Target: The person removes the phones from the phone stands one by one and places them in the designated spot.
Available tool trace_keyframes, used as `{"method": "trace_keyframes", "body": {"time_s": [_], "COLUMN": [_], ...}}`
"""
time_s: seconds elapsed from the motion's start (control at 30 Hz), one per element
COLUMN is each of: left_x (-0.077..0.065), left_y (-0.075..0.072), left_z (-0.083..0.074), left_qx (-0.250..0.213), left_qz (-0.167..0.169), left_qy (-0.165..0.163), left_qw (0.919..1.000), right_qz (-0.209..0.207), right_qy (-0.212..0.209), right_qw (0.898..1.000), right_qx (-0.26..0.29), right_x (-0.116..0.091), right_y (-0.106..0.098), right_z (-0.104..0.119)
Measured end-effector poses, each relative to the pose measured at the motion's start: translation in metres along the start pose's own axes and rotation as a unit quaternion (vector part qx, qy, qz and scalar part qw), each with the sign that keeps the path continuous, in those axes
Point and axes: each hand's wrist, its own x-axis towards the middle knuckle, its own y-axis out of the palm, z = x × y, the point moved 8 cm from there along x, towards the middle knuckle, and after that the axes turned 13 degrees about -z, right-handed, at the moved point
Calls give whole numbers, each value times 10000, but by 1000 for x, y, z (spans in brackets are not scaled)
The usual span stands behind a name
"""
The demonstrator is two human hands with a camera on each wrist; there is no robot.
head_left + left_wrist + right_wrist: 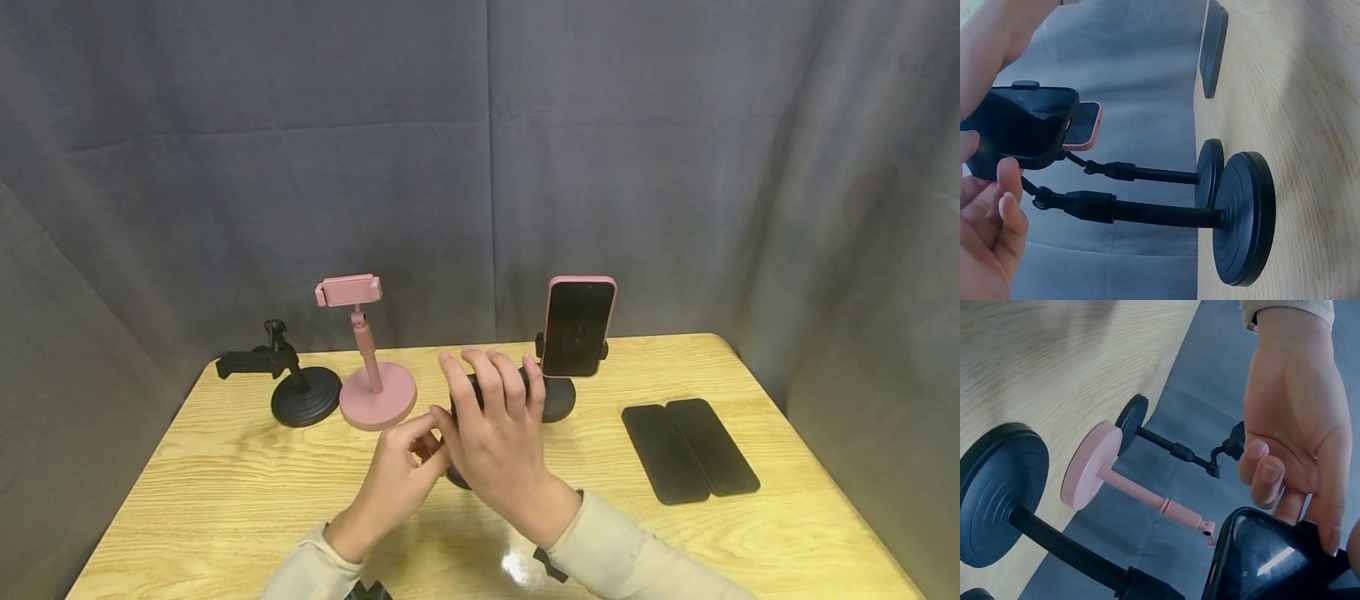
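Black plastic sits at the centre of the work: a black phone (1025, 128), screen toward the person, stands at the top of the middle stand (1166, 212), with one side of its clamp (1025, 84) showing against the phone's long edge. The left hand (393, 471) pinches that phone at its left edge, thumb in front and fingers curled behind; whether part of the clamp is caught in the pinch too, I cannot tell. The right hand (498, 429) lies over the phone from the other side, its long fingers stretched out and slightly spread; how firmly they press is hidden.

As to progress, one pairing looks finished: the pink-edged phone (577, 325) is upright on the right stand (558, 404), with nobody touching it. The middle one appears nearly there, since the phone is up at the clamp, but with both hands on it I would not call it settled.

What seems left is on either side. The pink stand (369, 367) and the far-left black stand (306, 398) carry no phone, the latter with its head tipped sideways. Near the right side of the wooden table (225, 500), two dark phones (666, 454) lie flat, side by side.
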Motion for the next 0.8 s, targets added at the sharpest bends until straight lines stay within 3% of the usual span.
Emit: {"method": "trace_keyframes", "body": {"time_s": [0.2, 0.57, 0.67, 0.8], "left_x": [-1, 0, 1, 1], "left_y": [0, 0, -1, -2], "left_z": [1, -2, -5, -13], "left_qx": [-2, 80, 297, 900], "left_qz": [9, -26, -122, -340], "left_qy": [-111, -8, 194, 746], "left_qw": [9999, 10000, 9993, 9926], "right_qz": [-116, 32, 92, 177], "right_qy": [31, 125, 127, 111], "right_qw": [9999, 9999, 9999, 9998], "right_qx": [35, -25, -35, -53], "right_x": [0, 3, 4, 5], "right_y": [0, 4, 5, 5], "right_z": [0, -2, -3, -3]}}
